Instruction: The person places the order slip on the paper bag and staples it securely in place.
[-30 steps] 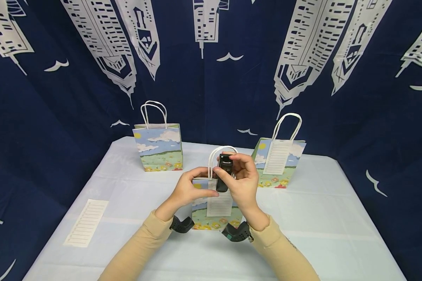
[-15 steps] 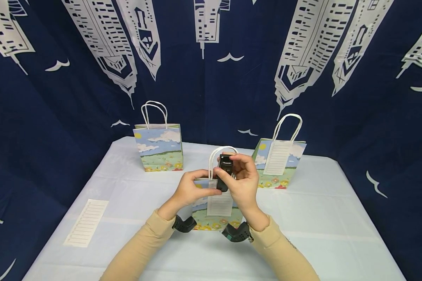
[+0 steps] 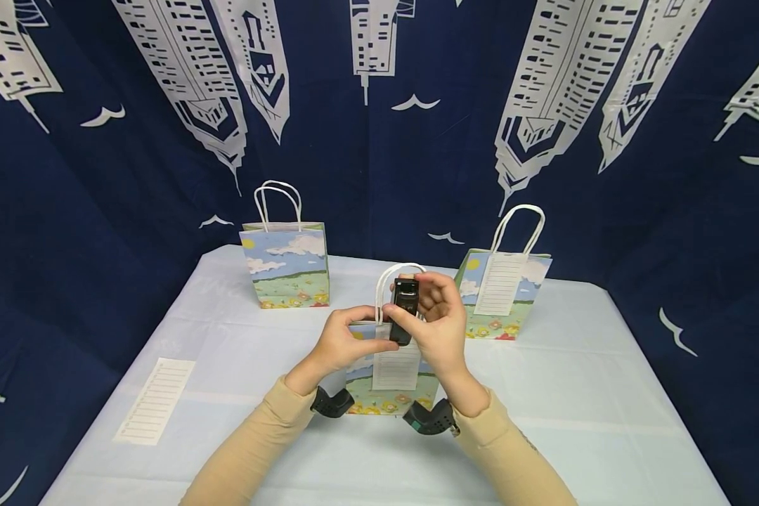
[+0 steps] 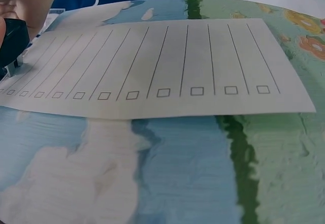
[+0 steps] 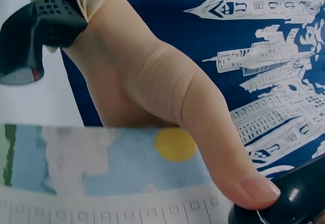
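A small black stapler (image 3: 405,302) stands on end at the top edge of the middle paper bag (image 3: 362,397). My right hand (image 3: 444,327) grips it, thumb in front and fingers behind. A lined checklist slip (image 3: 395,371) hangs on the bag's front, its upper part behind the stapler. With thumb in front and fingers behind, my left hand (image 3: 338,344) pinches the bag's rim at the left. In the left wrist view the slip (image 4: 152,66) lies over the printed bag. The right wrist view shows my left thumb right at the stapler (image 5: 294,193).
Another printed bag (image 3: 284,270) stands at the back left. At the back right is a third bag (image 3: 528,302) with a slip (image 3: 500,284) on its front. A loose slip (image 3: 156,400) lies on the white-covered table (image 3: 607,422), left side. A dark blue curtain (image 3: 367,176) hangs behind.
My left hand has shifted slightly right, its thumb nearer the stapler's lower end. My right fingers have shifted slightly on the stapler. The bags and loose slip stay put.
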Action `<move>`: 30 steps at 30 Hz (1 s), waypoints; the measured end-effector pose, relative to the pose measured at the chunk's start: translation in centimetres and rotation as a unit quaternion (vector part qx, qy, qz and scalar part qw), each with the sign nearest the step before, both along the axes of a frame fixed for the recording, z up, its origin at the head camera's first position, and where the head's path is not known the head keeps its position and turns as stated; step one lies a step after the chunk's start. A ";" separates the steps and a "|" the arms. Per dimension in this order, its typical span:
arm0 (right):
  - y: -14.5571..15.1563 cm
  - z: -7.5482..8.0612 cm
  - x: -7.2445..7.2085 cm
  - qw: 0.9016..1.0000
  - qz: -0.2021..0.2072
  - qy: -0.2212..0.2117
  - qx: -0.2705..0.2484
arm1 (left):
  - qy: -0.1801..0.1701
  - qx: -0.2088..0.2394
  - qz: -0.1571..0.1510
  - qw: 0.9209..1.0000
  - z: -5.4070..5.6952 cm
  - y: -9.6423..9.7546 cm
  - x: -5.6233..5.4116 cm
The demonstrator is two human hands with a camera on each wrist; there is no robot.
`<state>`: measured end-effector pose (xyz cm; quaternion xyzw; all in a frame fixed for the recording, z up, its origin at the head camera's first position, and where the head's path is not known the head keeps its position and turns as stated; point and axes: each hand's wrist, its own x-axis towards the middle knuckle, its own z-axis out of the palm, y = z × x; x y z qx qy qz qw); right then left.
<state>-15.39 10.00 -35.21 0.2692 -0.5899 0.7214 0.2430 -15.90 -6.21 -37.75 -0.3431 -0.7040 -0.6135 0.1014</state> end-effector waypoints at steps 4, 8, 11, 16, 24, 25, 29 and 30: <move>0.4 0.1 0.2 0.999 0.018 -0.017 0.023 | 0.008 -0.005 0.003 1.000 0.4 0.0 0.2; 0.7 -0.1 0.4 0.999 0.036 0.018 0.036 | 0.012 -0.007 0.002 1.000 0.4 0.0 0.3; 1.0 -0.3 0.5 0.997 0.033 0.068 0.011 | 0.011 -0.007 0.005 1.000 0.4 0.0 0.3; 1.9 -0.7 0.3 0.992 -0.002 0.121 -0.043 | 0.005 -0.004 0.016 1.000 0.4 0.1 0.2; 4.0 -1.5 0.0 0.993 -0.033 -0.001 0.112 | 0.017 -0.007 0.016 1.000 0.4 0.1 0.1; 4.2 -1.5 0.1 0.988 -0.032 -0.026 0.146 | 0.018 -0.007 0.016 1.000 0.4 0.0 0.1; 4.6 -0.9 0.5 0.963 -0.029 -0.071 0.260 | 0.016 -0.006 0.014 1.000 0.4 0.0 0.2; 4.6 -0.6 0.6 0.958 -0.023 -0.075 0.278 | 0.015 -0.005 0.014 1.000 0.4 0.0 0.2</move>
